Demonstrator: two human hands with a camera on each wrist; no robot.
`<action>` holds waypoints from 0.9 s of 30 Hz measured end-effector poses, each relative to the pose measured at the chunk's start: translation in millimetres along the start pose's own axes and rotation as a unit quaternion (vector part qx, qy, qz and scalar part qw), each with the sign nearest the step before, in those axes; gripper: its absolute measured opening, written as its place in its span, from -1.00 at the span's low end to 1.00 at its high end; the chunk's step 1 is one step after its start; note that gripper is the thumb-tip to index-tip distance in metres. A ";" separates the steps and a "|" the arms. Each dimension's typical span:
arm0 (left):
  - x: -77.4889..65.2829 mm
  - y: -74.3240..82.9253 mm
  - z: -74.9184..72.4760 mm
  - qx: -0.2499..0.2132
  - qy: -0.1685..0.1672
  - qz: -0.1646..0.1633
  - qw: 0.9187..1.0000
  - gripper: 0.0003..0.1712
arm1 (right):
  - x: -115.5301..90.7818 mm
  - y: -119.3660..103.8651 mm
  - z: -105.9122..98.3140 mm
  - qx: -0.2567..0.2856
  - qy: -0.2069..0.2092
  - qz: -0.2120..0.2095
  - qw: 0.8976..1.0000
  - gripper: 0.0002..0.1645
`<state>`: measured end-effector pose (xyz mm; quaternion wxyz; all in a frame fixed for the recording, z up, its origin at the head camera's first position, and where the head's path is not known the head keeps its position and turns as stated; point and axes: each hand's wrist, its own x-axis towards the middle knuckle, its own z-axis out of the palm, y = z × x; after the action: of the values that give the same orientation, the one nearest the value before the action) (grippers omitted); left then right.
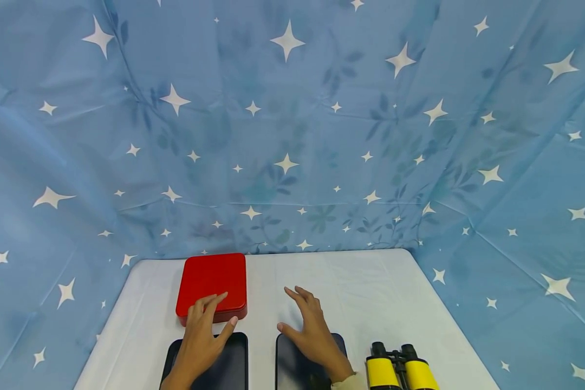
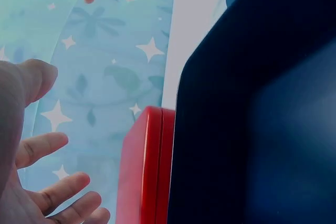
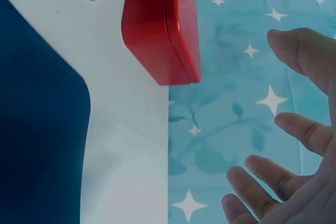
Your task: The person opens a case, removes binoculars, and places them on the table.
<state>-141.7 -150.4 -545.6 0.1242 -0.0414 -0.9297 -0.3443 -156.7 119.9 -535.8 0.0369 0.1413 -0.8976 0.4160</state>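
Note:
My left hand [image 1: 202, 341] hovers over a dark tray [image 1: 229, 363], fingers spread and holding nothing. Just beyond its fingertips lies a closed red box [image 1: 214, 279], which also shows in the left wrist view as a red box [image 2: 144, 166] beside the dark tray [image 2: 220, 108]. Above a second dark tray [image 1: 292, 368] is my right hand [image 1: 312, 330], its fingers apart with nothing between them. In the right wrist view the right hand [image 3: 294, 177] appears at the right, away from the red box [image 3: 157, 30]. Part of each tray is hidden under the hands or cut off by the frame.
Yellow and black binoculars [image 1: 400, 368] stand at the front right, right of the second tray. A white table [image 1: 370, 292] carries everything. Blue star-patterned cloth [image 1: 283, 135] hangs behind the table and along both sides.

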 end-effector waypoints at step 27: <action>15.7 -40.3 -21.6 0.001 0.028 0.002 1.000 -0.22 | 29.7 -25.2 30.1 0.016 -0.033 -0.044 0.998 -0.12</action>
<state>-159.0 -195.1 -551.1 0.1511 -0.0332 -0.9259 -0.3445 -176.4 75.0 -531.4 0.0239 0.1951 -0.8843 0.4235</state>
